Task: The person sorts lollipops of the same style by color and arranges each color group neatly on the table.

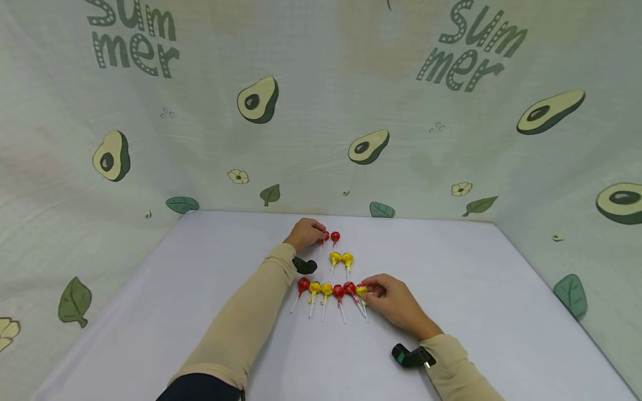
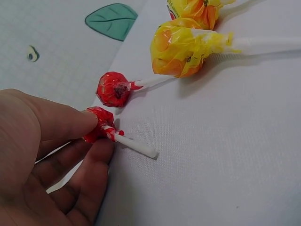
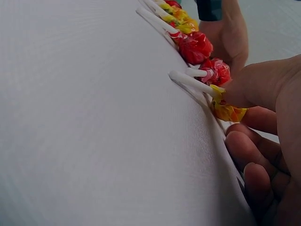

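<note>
At the far side of the white table my left hand (image 1: 305, 234) pinches a red lollipop (image 2: 99, 123) by its wrapped head between thumb and fingers, the stick pointing toward me. Just right of it lies another red lollipop (image 1: 335, 236). Nearer to me are two yellow lollipops (image 1: 348, 259) side by side. My right hand (image 1: 393, 301) pinches a yellow lollipop (image 3: 228, 109) at the right end of a front row of red and yellow lollipops. Beside that one rests a red lollipop (image 1: 349, 288), their sticks close together.
The front row runs left to a red lollipop (image 1: 303, 284), near my left forearm. Black wrist cameras sit on both sleeves. A printed cloth backdrop (image 1: 311, 111) with avocados and leaves rises behind the table (image 1: 451, 262) and at its sides.
</note>
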### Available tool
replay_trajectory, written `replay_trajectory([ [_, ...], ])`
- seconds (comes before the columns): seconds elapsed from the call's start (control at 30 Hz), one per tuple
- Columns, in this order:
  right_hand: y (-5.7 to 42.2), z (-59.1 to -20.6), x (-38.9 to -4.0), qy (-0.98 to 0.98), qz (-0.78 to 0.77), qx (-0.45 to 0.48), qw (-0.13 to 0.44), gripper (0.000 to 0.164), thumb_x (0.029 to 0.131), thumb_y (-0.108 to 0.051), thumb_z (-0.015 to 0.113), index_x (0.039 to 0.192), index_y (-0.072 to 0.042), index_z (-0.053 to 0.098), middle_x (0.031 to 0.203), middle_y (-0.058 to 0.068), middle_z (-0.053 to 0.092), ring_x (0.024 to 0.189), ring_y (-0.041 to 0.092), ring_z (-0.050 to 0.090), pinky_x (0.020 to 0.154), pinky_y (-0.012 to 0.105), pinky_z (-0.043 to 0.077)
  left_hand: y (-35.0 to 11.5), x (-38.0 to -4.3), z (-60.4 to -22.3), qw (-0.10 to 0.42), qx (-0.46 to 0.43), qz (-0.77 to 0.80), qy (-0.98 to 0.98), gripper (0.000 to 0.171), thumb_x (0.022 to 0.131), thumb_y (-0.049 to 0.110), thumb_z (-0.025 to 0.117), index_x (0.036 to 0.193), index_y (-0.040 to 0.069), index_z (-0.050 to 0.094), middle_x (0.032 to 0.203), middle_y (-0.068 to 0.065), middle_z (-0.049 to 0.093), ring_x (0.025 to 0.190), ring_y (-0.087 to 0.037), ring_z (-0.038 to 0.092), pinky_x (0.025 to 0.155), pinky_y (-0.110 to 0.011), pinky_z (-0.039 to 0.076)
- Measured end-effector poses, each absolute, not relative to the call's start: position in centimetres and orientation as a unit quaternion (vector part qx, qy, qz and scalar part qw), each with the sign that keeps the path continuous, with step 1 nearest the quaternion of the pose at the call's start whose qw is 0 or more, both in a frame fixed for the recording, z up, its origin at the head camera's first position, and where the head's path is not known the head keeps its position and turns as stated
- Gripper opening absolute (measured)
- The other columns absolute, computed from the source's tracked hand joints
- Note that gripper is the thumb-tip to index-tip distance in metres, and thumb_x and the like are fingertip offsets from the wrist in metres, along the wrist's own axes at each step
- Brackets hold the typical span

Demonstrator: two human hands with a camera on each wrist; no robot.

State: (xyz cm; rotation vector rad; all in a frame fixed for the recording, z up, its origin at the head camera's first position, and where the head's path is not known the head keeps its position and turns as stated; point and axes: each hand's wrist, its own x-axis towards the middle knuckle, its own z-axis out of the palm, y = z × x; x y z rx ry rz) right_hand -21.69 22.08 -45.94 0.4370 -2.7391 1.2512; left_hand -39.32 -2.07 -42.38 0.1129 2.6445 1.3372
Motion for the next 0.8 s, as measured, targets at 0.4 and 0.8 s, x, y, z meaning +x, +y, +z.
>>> replay_trajectory([
  [0.4, 22.14, -45.85, -21.54, -0.9, 0.407, 0.148, 0.053, 0.025, 0.088, -0.017, 0.077, 0.112, -0.012, 0.072, 0.093, -0.007, 0.064, 0.081, 0.009, 0.057, 0.07, 0.026, 0.048, -1.87, -39.11, -42.71, 0.076, 0.048, 0.458, 0.884, 0.023, 0.094, 0.016, 0.069, 0.116, 0.009, 0.072, 0.109, -0.006, 0.068, 0.097, -0.022, 0.06, 0.089, -0.038, 0.05],
  [0.8, 22.02, -45.82, -21.73, -0.904, 0.403, 0.138, 0.047, 0.026, 0.087, -0.016, 0.078, 0.112, -0.014, 0.072, 0.089, -0.008, 0.063, 0.079, 0.01, 0.057, 0.069, 0.026, 0.048, -1.99, -39.03, -42.66, 0.087, 0.039, 0.476, 0.875, 0.024, 0.093, 0.014, 0.07, 0.117, 0.008, 0.072, 0.108, -0.006, 0.068, 0.096, -0.022, 0.06, 0.089, -0.037, 0.05],
])
